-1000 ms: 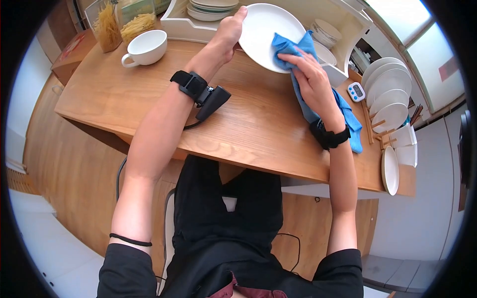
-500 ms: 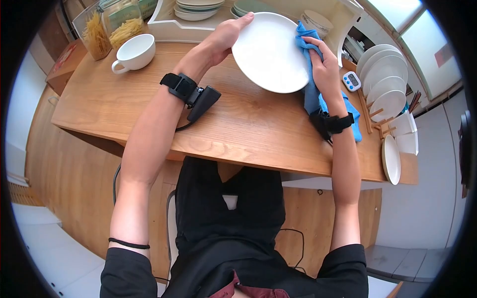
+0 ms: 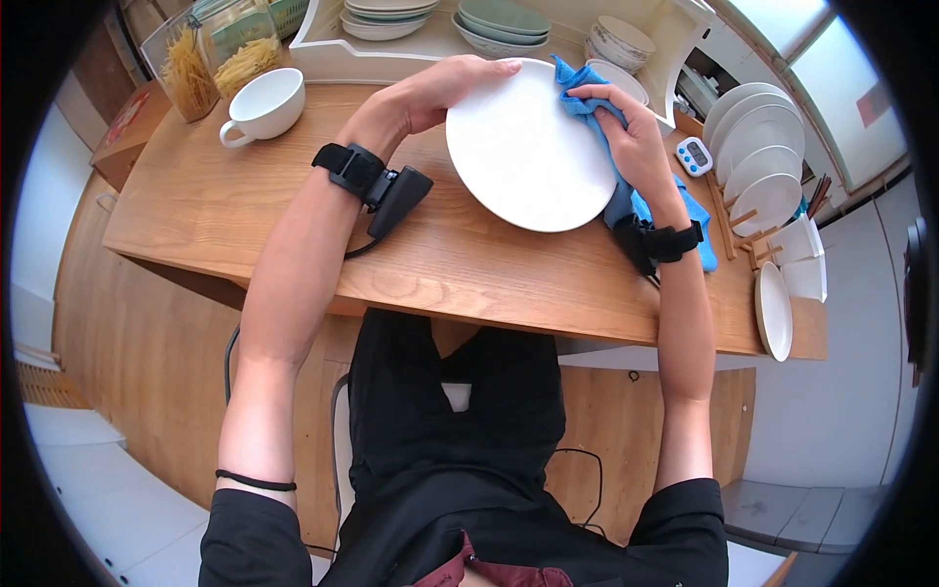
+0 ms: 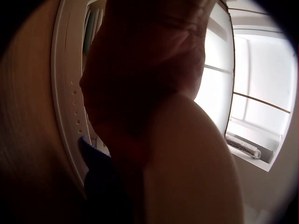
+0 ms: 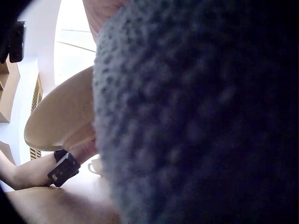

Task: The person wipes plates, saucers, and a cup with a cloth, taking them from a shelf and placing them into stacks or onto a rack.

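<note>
My left hand (image 3: 437,96) grips a white plate (image 3: 528,157) by its upper left edge, the thumb lying on the plate's face. The plate is held tilted above the wooden table. At its right rim my right hand (image 3: 631,137) pinches a blue cloth (image 3: 579,90) against the edge, and the cloth's lower part trails past the wrist to the table. In the left wrist view the plate (image 4: 196,163) runs down from the darkened palm. Bumpy cloth (image 5: 196,116) fills most of the right wrist view, hiding the right fingers.
A white cup (image 3: 269,106) stands at the left near pasta containers (image 3: 191,83). Behind the plate, a white shelf (image 3: 357,67) holds stacked bowls (image 3: 504,24). On the right are a timer (image 3: 693,157), upright plates in a wooden rack (image 3: 729,230) and a leaning oval dish (image 3: 773,311).
The plate has come down toward me and its face has turned more upward. The right hand with the cloth has shifted from the plate's lower right face to its upper right rim.
</note>
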